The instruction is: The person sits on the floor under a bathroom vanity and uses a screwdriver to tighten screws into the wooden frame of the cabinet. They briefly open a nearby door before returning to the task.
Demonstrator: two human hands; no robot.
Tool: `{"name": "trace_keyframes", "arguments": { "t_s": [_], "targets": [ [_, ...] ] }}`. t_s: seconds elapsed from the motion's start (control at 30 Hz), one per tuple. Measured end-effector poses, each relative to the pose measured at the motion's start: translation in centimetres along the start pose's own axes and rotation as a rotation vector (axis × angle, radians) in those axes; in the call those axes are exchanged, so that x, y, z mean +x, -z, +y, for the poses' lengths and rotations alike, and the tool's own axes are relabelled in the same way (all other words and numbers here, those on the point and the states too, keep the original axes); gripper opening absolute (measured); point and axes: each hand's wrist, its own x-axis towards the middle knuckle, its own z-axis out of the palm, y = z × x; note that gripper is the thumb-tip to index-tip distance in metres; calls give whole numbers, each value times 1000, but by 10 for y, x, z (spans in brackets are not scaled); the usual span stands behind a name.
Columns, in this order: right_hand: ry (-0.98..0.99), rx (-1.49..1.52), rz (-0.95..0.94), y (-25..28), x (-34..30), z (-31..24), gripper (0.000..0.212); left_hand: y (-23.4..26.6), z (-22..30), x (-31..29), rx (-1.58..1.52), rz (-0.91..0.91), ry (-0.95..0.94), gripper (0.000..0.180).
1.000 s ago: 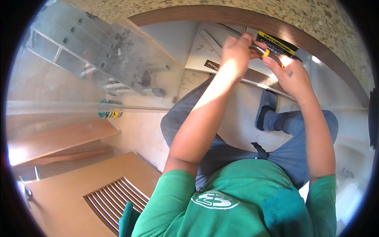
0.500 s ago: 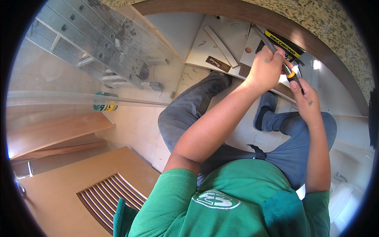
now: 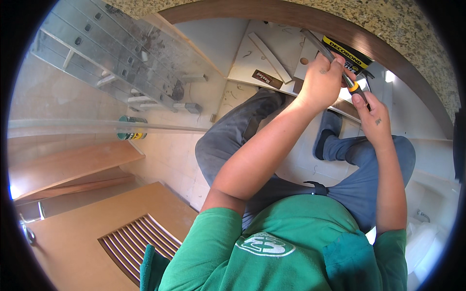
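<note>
Both my hands are on a long tool with a flat grey metal shaft and a black-and-yellow handle. It slants from upper left to lower right; it may be a file or chisel. My left hand wraps round the shaft, with the far end sticking out beyond it. My right hand closes on the handle, thumb along it. Just behind my hands stands a black can with a yellow band. Beside it, a claw hammer's head shows in part.
A curved wooden edge under a granite top arches above my hands. On the cabinet floor lie a pale strip and a small brown box. Leftward are a metal ladder, a green can and a louvred door.
The tool and both hands shift slightly to the left within the picture. Both hands keep their hold, and the view tilts a little.
</note>
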Motion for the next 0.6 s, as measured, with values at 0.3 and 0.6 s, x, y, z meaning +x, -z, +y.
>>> {"name": "trace_keyframes", "arguments": {
  "t_s": [0.3,0.6],
  "targets": [
    [4,30,-9,0,7,-8,50,6,0,5,-34,16,4,28],
    [20,47,5,-3,9,-10,48,9,1,8,-17,16,18,29]
  ]
}}
